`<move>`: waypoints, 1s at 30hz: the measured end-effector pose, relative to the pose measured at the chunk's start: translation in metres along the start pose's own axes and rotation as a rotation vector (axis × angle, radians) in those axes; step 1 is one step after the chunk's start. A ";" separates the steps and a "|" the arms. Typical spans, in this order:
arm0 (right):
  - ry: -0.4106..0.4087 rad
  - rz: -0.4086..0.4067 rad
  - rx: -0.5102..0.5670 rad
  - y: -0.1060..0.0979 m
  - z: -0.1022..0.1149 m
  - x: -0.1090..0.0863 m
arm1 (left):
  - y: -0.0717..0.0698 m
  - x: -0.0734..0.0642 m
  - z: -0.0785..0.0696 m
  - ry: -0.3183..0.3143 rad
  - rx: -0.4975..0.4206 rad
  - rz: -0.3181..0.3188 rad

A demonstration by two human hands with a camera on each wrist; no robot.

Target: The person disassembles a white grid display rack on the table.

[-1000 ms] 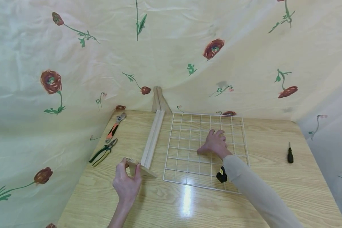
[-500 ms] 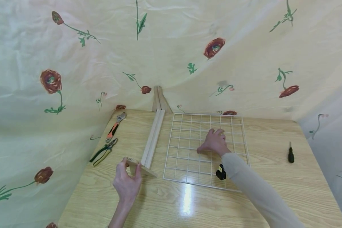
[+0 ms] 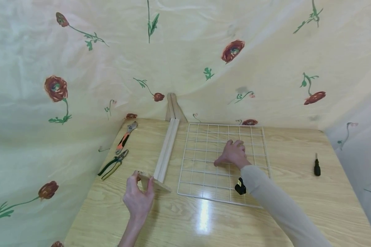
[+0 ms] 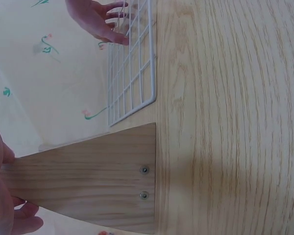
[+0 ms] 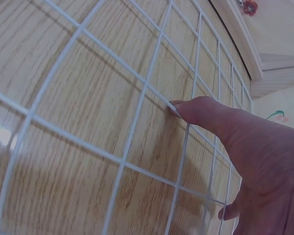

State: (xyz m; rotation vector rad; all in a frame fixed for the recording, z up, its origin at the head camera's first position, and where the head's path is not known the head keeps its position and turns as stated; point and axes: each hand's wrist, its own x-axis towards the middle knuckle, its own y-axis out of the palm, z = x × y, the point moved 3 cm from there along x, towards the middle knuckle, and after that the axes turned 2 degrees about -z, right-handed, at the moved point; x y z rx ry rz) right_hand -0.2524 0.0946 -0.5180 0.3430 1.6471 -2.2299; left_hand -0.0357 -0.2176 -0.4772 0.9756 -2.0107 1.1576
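Note:
A wooden stand lies to the left of the middle of the table: a pale grooved rail [image 3: 167, 151] runs between two tapered wooden end panels. My left hand [image 3: 138, 199] pinches the narrow top of the near panel [image 4: 98, 176] between thumb and fingers. This panel stands on its wide edge, with two metal screw heads [image 4: 144, 170] low on its face. Right of the stand, a white wire grid [image 5: 122, 162] lies flat. Over its middle, my right hand [image 3: 235, 154] rests with fingers spread, the thumb tip [image 5: 179, 108] touching a wire.
The far end panel [image 3: 177, 111] stands against the flowered cloth at the back. On the left are an adjustable wrench [image 3: 122, 141] and pliers [image 3: 121, 158]. A black tape measure [image 3: 240, 187] sits by the right sleeve; a screwdriver [image 3: 317, 168] lies far right.
Both hands keep their places on the panel and the grid. Only a slight shift of the head view shows.

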 end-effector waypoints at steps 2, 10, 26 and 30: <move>-0.003 0.002 -0.006 0.000 0.000 -0.001 | 0.000 0.000 0.000 0.008 -0.001 -0.002; -0.055 0.002 -0.023 0.002 0.002 -0.001 | -0.004 0.003 0.003 0.018 0.004 0.001; -0.020 0.031 0.035 0.002 -0.001 0.001 | -0.002 0.007 0.004 0.024 0.013 0.002; -0.016 0.023 0.051 0.006 -0.001 0.002 | -0.006 0.008 0.008 -0.005 -0.029 0.037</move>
